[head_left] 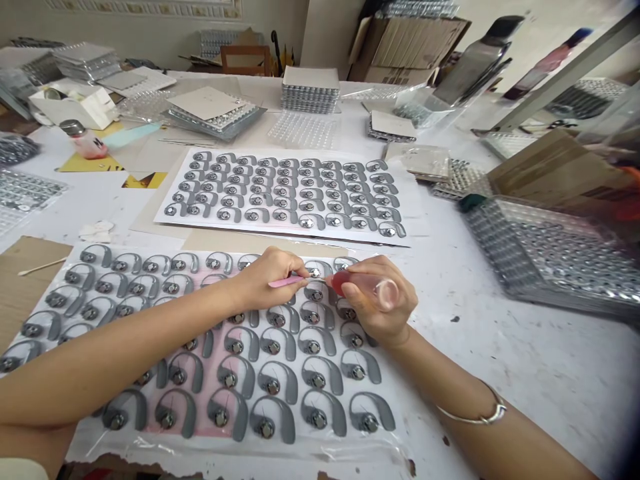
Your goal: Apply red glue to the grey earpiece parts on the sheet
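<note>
My left hand (273, 277) is closed on a slim pink tool (287, 282), its pale tip pointing right; it looks like tweezers. In my right hand (383, 300) is a translucent squeeze bottle (373, 290) with a reddish nozzle end, tilted so that it points left. Both tips come close together over one grey hook-shaped part (314, 272) with a round metallic piece in it. Rows of such grey ear-hook parts (273, 380) lie on the near white sheet (405, 407), which has pink areas. My forearms and hands hide some of them.
Behind lies a second sheet of grey parts (285, 190). Stacked clear trays (555, 253) stand at the right, with more tray stacks (310, 90) at the back. A small jar (83, 140) stands back left; a cotton swab (43, 267) lies at the left edge.
</note>
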Available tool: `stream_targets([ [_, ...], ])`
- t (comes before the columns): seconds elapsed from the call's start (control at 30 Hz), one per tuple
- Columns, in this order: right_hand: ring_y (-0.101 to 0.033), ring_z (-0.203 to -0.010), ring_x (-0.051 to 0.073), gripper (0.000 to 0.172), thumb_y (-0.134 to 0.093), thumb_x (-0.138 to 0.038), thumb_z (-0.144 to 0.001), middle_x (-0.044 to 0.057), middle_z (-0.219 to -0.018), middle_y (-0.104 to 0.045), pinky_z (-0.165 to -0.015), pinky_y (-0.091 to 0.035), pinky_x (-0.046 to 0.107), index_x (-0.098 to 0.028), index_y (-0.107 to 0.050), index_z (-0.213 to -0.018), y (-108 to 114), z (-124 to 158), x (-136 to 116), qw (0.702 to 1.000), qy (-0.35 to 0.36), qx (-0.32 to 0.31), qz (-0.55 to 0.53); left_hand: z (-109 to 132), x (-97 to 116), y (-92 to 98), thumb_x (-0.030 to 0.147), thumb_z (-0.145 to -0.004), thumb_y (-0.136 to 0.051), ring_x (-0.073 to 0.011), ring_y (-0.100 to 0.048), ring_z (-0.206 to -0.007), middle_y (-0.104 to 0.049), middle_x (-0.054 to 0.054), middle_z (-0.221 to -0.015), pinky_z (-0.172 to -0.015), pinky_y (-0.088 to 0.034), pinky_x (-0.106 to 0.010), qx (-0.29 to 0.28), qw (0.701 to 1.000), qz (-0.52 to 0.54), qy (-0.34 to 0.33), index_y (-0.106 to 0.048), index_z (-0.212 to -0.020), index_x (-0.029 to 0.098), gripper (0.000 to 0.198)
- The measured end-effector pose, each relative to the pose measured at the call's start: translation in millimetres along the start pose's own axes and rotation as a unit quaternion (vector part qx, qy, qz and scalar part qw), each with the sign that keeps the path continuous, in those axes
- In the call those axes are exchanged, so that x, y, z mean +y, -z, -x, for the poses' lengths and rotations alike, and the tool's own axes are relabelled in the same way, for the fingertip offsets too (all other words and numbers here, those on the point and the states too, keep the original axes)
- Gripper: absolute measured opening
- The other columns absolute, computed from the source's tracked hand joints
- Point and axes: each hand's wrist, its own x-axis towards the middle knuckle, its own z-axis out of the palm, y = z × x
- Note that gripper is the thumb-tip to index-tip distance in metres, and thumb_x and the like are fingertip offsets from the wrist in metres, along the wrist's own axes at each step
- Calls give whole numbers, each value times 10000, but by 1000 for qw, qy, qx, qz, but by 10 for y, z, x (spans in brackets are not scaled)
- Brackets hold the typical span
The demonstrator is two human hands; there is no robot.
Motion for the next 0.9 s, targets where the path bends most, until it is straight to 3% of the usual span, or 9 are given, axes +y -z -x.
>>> stream_targets([
  [0.9,-597,-681,170,168,-686,-177,-758,21,-740,-663,-601,-515,325,-196,-620,-911,-37,6,-10,999,-16,-17,-23,-3,5,14,146,-757,-636,-147,-652,-673,-718,-55,-766,-609,-487,-217,1,998,43,39,-712,-776,128,80],
])
